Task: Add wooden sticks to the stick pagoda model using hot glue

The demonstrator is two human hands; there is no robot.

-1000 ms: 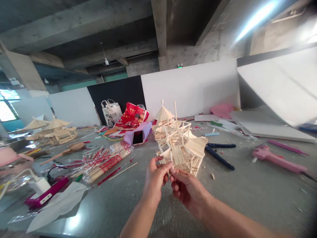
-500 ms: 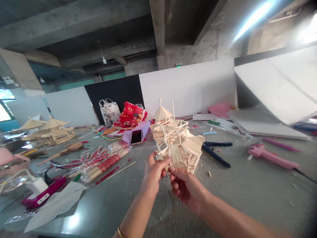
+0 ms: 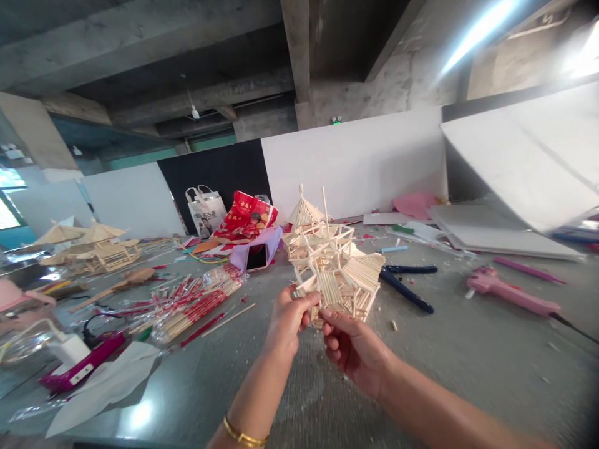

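A pavilion model [image 3: 360,271] built of thin wooden sticks stands on the grey table in front of me. It has a pointed roof [image 3: 304,213] at the back and one tall upright stick. My left hand [image 3: 286,321] pinches the model's near left corner between thumb and fingers. Close beside it, my right hand [image 3: 358,349] is closed in a pinch at the model's front edge. Whatever lies between the right fingertips is too small to make out. Dark blue pliers [image 3: 406,290] lie just right of the model.
A pink glue gun [image 3: 512,293] and a purple pen [image 3: 528,268] lie at the right. Bundled sticks [image 3: 196,312] in plastic, a phone [image 3: 257,257] and a magenta power strip [image 3: 84,365] are on the left. White boards [image 3: 505,234] are stacked at the back right.
Both hands stay at the model's front edge with almost no movement. The view has shifted slightly, and more of the left wrist's bracelet shows.
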